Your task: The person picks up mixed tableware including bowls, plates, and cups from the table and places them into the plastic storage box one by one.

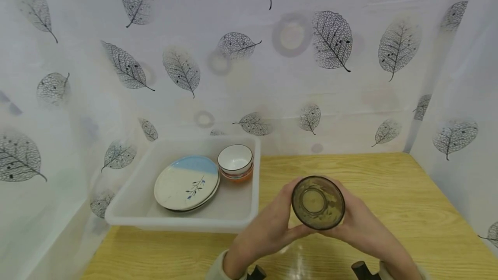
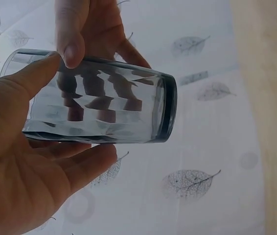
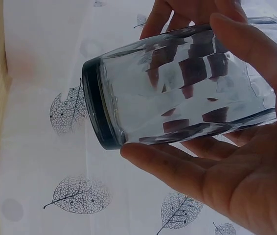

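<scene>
A smoky, clear drinking glass (image 1: 318, 202) with a faceted wall and a thick dark base is held up above the table between both hands. From the left, my left hand (image 1: 268, 224) grips its side, thumb on the near side and fingers behind. My right hand (image 1: 362, 224) holds the opposite side in the same way. In the left wrist view the glass (image 2: 109, 105) shows the left thumb near its rim, with the right thumb touching close by. Right-hand fingers (image 3: 168, 164) lie along its wall near the base in the right wrist view. Nothing is visible inside the glass.
To the left, a white plastic bin (image 1: 186, 224) stands on the wooden table (image 1: 389, 185). It contains stacked plates (image 1: 186, 182), the top one cream and blue, and stacked bowls (image 1: 235, 159). A leaf-patterned curtain (image 1: 249, 77) surrounds the table at the back and sides.
</scene>
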A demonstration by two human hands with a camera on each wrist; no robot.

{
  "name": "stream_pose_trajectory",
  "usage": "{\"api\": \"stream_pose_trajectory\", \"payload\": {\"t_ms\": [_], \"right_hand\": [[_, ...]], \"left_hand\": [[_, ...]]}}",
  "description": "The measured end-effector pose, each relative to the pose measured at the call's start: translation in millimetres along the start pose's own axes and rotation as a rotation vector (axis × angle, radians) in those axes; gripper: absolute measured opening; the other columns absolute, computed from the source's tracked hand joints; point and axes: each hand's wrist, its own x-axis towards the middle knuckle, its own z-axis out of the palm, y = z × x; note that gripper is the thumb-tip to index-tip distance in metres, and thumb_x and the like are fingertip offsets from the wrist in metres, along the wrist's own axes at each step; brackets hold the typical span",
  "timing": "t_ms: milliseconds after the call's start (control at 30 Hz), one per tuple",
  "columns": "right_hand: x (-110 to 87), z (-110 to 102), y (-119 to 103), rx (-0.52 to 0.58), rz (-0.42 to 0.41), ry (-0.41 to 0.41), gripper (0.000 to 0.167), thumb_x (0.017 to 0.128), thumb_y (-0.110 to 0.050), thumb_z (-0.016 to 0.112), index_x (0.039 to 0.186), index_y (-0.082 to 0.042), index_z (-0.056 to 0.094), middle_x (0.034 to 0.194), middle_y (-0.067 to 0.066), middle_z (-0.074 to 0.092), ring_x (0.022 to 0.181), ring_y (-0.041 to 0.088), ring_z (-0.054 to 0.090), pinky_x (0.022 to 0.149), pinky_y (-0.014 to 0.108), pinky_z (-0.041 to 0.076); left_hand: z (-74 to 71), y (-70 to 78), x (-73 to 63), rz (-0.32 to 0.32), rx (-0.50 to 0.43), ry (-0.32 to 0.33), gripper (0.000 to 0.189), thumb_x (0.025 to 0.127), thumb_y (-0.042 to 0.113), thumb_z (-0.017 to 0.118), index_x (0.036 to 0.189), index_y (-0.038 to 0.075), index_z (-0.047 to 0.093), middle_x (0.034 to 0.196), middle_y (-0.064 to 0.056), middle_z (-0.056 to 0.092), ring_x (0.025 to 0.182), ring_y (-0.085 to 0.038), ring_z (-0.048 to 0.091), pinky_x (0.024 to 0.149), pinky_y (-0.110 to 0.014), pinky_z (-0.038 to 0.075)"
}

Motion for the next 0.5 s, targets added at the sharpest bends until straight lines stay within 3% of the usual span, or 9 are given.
{"api": "stream_pose_trajectory", "payload": {"t_ms": [500], "right_hand": [[1.3,12.6,-4.3,0.004,-0.015,0.032,0.093,0.073,-0.026,0.089,0.15,-0.025,0.037,0.138,0.003,0.055,0.125,0.018,0.053,0.095,0.034,0.05]], "left_hand": [[3.4,2.6,-5.7,-0.109,-0.027,0.003,0.116,0.075,0.021,0.089,0.153,0.001,0.006,0.146,-0.017,0.044,0.136,-0.027,0.045,0.114,-0.036,0.036]]}}
